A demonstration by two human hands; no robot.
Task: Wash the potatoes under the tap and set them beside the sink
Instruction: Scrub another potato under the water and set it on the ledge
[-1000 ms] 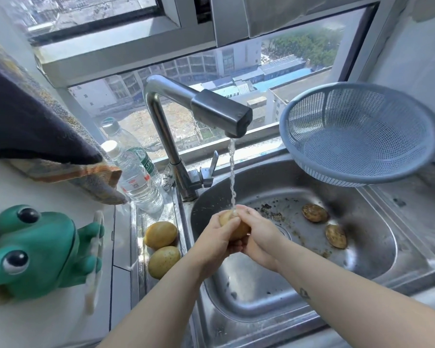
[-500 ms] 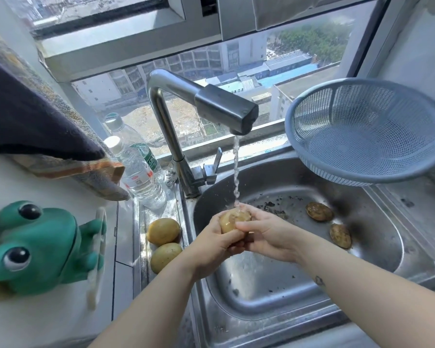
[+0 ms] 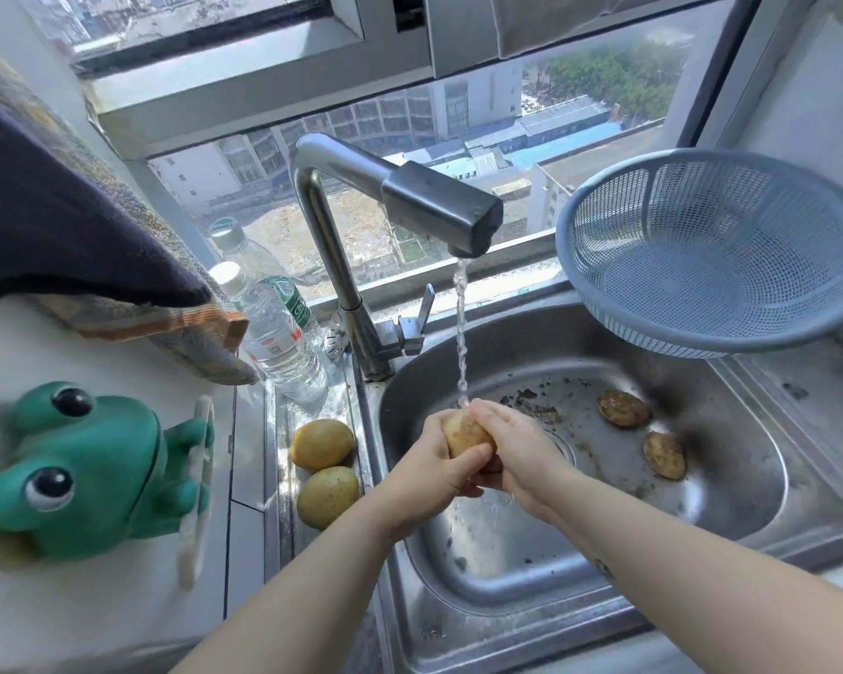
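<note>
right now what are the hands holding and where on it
One potato, under the running water: left hand grips its left side, right hand wraps its right side.

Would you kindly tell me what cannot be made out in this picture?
Head view:
Potato: mostly covered by the left hand and right hand.
Drain: mostly hidden behind the right hand.
Bottle label: too small to read.
Cloth: cut off by the left edge.

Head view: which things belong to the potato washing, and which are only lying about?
Job: left hand, right hand, held potato, tap, sink, ledge potatoes, dirty potatoes.
Lying about: frog toy, water bottles, blue colander, cloth.
</note>
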